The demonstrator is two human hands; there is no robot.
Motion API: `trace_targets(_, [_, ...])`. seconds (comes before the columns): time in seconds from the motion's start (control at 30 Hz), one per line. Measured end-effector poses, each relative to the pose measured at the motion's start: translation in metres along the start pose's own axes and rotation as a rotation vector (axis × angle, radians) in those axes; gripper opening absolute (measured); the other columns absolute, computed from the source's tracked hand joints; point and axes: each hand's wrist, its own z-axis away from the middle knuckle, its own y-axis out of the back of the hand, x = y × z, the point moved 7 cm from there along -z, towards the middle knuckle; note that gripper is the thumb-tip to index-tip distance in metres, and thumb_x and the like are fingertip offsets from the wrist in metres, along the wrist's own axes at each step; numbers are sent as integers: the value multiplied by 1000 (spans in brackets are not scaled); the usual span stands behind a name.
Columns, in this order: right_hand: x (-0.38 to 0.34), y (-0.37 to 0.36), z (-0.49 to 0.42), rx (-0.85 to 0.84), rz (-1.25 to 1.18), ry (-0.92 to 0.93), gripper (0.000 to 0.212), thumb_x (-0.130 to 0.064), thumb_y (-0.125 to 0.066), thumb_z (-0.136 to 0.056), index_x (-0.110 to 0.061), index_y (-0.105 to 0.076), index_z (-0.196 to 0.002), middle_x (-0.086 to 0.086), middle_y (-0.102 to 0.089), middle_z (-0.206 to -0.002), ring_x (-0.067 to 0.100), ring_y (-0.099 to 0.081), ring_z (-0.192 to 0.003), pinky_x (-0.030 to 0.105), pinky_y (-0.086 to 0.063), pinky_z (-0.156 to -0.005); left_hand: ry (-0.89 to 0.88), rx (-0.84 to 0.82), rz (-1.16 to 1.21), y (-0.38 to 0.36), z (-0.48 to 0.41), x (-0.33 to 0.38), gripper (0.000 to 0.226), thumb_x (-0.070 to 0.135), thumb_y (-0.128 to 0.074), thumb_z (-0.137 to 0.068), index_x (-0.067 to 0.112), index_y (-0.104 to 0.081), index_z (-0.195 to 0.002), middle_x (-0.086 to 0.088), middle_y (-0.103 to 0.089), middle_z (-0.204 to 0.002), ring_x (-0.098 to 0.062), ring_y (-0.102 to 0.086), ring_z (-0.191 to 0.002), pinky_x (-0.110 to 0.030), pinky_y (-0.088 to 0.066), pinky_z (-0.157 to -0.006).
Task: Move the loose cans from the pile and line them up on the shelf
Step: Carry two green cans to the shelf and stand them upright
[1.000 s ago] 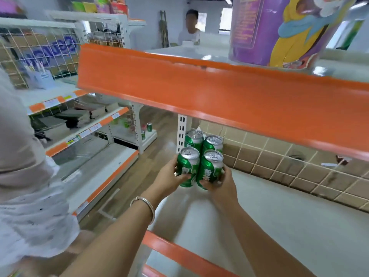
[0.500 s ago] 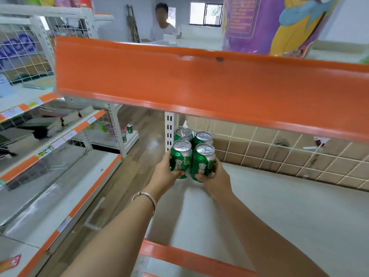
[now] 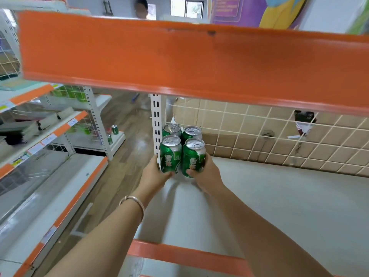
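I am looking into a shop aisle with a wooden floor, at a white shelf [image 3: 259, 206] under an orange-fronted upper shelf [image 3: 179, 62], backed by a wire grid [image 3: 259, 136] over cardboard. In its far left corner, just beside the slotted upright post [image 3: 156, 124], 4 green cans stand upright in a 2-by-2 block. The back left can [image 3: 172, 129] and back right can [image 3: 192, 132] sit against the grid. My left hand [image 3: 153, 174], a bracelet [image 3: 132, 202] on its wrist, is curled round the front left can [image 3: 170, 154]. My right hand [image 3: 207, 174] is wrapped round the front right can [image 3: 193, 157]. The 2 front cans touch each other. I cannot tell if their bases rest on the shelf. 2 more green cans [image 3: 114, 129] stand on a low shelf across the aisle.
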Motion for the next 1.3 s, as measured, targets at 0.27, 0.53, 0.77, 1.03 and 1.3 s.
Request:
trace_targets(0.27, [5, 3, 26, 137, -12, 11, 56, -11, -70, -80, -14, -45, -130, -7, -51, -105, 14, -54, -101, 26, -44, -82, 97, 149, 126, -13, 40, -5, 53, 10, -71, -78, 15, -47, -125, -3, -60, -110, -18, -57, -100, -30, -47, -82])
trace_targets(0.53, [8, 31, 52, 260, 8, 20, 47, -20, -67, -85, -7, -53, -128, 6, -61, -122, 19, -57, -114, 23, -43, -93, -61, -33, 4, -64, 66, 25, 37, 16, -67, -83, 8, -55, -117, -2, -57, -104, -15, -53, -95, -20, -38, -78])
trace_targets(0.77, [30, 117, 90, 376, 38, -25, 48, -26, -68, -85, -9, -54, -128, 1, -60, -127, 14, -57, -115, 25, -44, -98, -124, -290, 47, -140, 89, 78, 59, 21, -73, -80, 7, -48, -131, -8, -58, -116, -16, -55, -105, -28, -46, -93])
trace_targets(1.03, [79, 263, 170, 575, 69, -184, 41, -30, -58, -92, -11, -56, -129, 1, -61, -127, 13, -55, -117, 14, -33, -84, -230, -567, 27, -272, 162, 162, 61, 25, -71, -82, 8, -46, -134, -9, -58, -124, -19, -57, -110, -24, -44, -89])
trace_targets(1.3, [135, 446, 280, 834, -22, -267, 34, -25, -60, -91, -1, -63, -114, 15, -67, -112, 27, -60, -108, 36, -43, -95, -267, -750, 134, -441, 284, 258, 56, 22, -70, -83, 11, -47, -133, -8, -58, -120, -16, -54, -109, -19, -38, -83])
